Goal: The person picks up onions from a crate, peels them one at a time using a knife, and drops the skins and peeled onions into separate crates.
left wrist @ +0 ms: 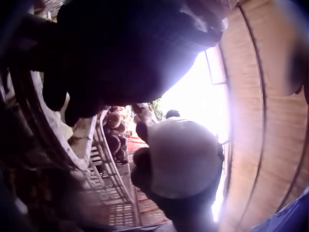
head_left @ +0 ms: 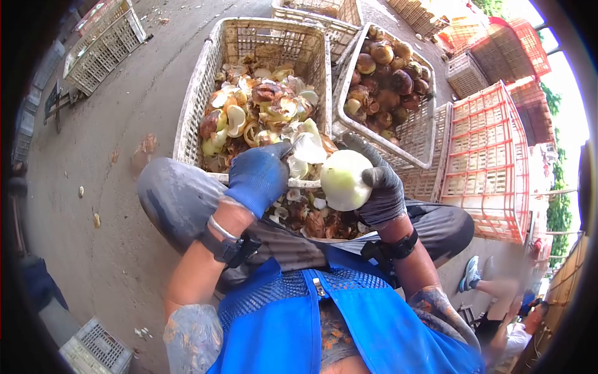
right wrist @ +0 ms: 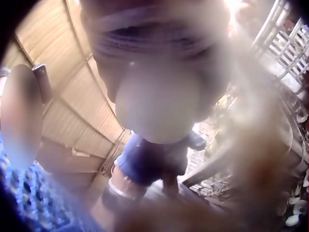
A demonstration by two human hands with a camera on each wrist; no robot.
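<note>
A peeled, pale green-white onion [head_left: 346, 180] is gripped by my right hand [head_left: 385, 187], in a dark grey glove, with the thumb across its near side. The same onion [left wrist: 184, 158] shows in the left wrist view, and it appears blurred in the right wrist view. My left hand [head_left: 257, 179], in a blue glove with dark fingertips, is over the near rim of the peel crate [head_left: 194, 118]. Its fingertips are right beside white onion peel [head_left: 308, 148]; I cannot tell whether they hold any. Brown and white onion skins [head_left: 261, 103] heap inside that crate.
A second crate [head_left: 425, 140] with unpeeled brown-purple onions [head_left: 380, 81] stands tilted to the right. Red-and-white crates [head_left: 486, 162] stack beyond it. More peel [head_left: 311, 218] lies between my knees. Another person [head_left: 517, 327] sits at the lower right. One crate [head_left: 106, 50] stands far left.
</note>
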